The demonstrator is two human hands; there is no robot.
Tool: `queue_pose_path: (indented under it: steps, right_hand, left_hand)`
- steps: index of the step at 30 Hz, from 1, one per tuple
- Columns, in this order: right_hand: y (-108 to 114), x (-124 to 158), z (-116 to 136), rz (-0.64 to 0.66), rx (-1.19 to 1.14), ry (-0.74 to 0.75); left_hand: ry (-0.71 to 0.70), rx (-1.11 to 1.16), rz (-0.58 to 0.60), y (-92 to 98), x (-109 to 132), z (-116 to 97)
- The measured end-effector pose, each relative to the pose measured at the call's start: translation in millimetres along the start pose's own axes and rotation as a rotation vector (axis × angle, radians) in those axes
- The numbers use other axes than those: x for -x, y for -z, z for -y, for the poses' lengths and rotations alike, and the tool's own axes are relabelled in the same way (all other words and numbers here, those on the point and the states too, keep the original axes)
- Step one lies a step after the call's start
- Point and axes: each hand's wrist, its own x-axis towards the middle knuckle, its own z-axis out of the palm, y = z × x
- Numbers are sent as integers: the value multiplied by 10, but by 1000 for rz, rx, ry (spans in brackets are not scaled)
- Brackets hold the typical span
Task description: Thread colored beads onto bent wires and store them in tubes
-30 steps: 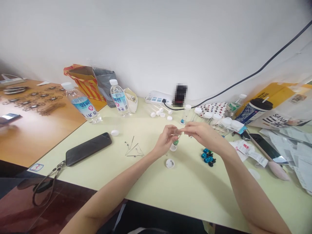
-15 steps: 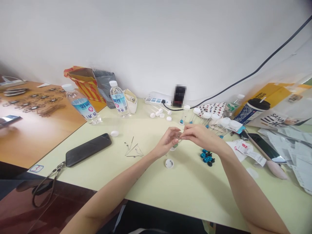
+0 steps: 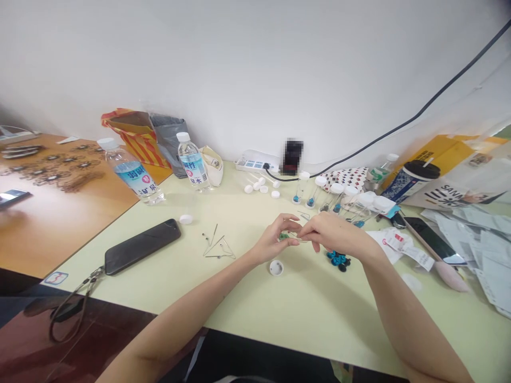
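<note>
My left hand is closed around a small clear tube with something green inside, held tilted on its side. My right hand pinches at the tube's right end; what its fingertips hold is too small to make out. Just below my left hand, a white cap lies with its hollow side up and small dark specks in it. Blue and black round pieces sit in a pile under my right hand. Thin metal pins lie to the left.
Capped clear tubes with blue pieces stand behind my right hand. Loose white-capped tubes lie near a power strip. Water bottles and a black phone are left. At right are a drink cup, another phone and plastic packets.
The tube in my left hand has gone from near upright to lying sideways, showing the green inside. My right hand has lowered slightly. The view has shifted a little.
</note>
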Motion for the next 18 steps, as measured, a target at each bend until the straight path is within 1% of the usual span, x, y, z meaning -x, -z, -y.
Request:
queue_pose_path:
  steps: [4, 8, 10, 14, 16, 18]
  right_hand:
    - [-59, 4, 32, -47, 87, -4]
    - [-145, -5, 95, -198, 245, 0]
    - [-157, -16, 123, -269, 287, 2]
    - [-49, 15, 139, -369, 163, -62]
    - [57, 88, 123, -467, 110, -96]
    - [166, 203, 87, -557, 105, -150]
  left_hand:
    - [-5, 36, -43, -2, 9, 46]
    - [-34, 71, -90, 8, 7, 67]
    - [-41, 97, -105, 6, 0, 57]
    - [-28, 178, -150, -5, -21, 35]
    - [-22, 206, -182, -1, -31, 43]
    - [-30, 225, -206, 14, -40, 64]
